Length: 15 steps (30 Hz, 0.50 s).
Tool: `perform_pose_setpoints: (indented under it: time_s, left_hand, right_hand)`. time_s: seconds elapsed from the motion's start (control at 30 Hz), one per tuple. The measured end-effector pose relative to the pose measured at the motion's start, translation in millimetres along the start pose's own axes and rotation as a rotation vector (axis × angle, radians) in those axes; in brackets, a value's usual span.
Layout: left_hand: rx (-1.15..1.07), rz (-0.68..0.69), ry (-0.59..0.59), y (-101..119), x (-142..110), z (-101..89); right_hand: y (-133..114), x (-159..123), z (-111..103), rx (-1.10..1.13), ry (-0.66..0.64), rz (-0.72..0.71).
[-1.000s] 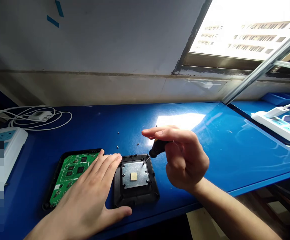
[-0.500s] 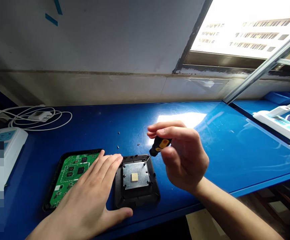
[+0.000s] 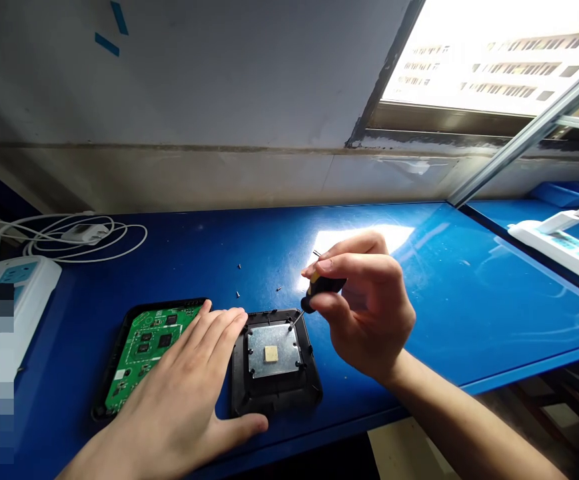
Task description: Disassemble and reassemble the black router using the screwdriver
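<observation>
My right hand (image 3: 369, 300) grips a black and yellow screwdriver (image 3: 322, 287) by its handle. The screwdriver leans, its tip at the upper right corner of a metal plate (image 3: 262, 368) carrying a small pale square pad (image 3: 271, 354). That plate sits inside a black plastic cover (image 3: 276, 404) on the table. My left hand (image 3: 184, 380) lies with fingers stretched, fingertips at the cover's left edge and over part of a green circuit board (image 3: 142, 340) in a black case (image 3: 112, 363). The thumb reaches toward the cover's lower left side.
Three small screws, one of them a screw (image 3: 278, 289) nearest the cover, lie on the blue table (image 3: 209, 247). A white cable with an adapter (image 3: 85, 233) is at the back left. White power strips stand at the left and right (image 3: 564, 250). A wall rises behind.
The fingers of my right hand have turned the screwdriver handle and closed further round it. Its tip stays at the same plate corner. My left hand keeps its place; the view has shifted slightly.
</observation>
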<state>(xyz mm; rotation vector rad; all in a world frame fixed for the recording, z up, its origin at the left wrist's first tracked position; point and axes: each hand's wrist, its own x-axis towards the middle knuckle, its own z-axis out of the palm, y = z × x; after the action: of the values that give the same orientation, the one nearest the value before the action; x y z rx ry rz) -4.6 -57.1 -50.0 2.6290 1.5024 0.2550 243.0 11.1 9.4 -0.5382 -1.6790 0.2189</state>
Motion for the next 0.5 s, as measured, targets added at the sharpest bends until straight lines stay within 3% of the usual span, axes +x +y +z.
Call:
perform_pose_setpoints:
  time_s: [0.27,0.5]
  left_hand:
    - [-0.011,-0.006,-0.001,1.4,-0.1,-0.4]
    - [-0.017,-0.008,-0.006,0.7,-0.7,-0.5]
  right_hand:
    - [-3.8,-1.0,0.7,0.062,-0.057,0.077]
    - [0.4,0.6,-0.4,0.021,-0.022,-0.025]
